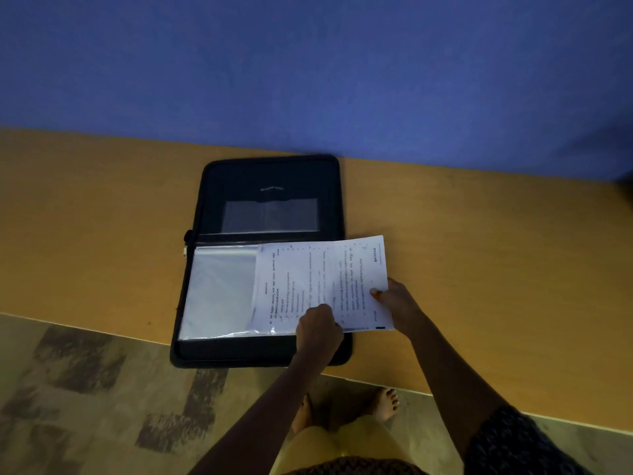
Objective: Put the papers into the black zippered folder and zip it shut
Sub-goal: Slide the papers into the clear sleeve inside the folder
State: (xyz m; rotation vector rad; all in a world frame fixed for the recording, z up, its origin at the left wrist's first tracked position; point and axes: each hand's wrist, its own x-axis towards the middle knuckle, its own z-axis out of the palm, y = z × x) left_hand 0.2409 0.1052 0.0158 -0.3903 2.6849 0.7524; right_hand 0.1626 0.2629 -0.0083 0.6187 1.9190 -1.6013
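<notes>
The papers (pixel 318 286) lie half across the open folder (pixel 263 262), long axis running 9 to 3 o'clock. The right hand (pixel 399 305) pinches their 3 o'clock edge; the left hand (pixel 318 329) grips the near edge. The sleeve (pixel 219 289) lies toward 9 o'clock.

From my remote seat I see two bare forearms reaching up from the bottom edge, with the left hand (pixel 318 329) and the right hand (pixel 399 308) uncovered, and no rings, watch or bracelets that I can make out. The right arm comes out of a short dark sleeve (pixel 513 443) with a fine pale speckled print (the same patterned cloth shows along the bottom edge). Below that I see a yellow garment (pixel 342 447) over the legs and two bare feet (pixel 387 402) on the floor.
</notes>
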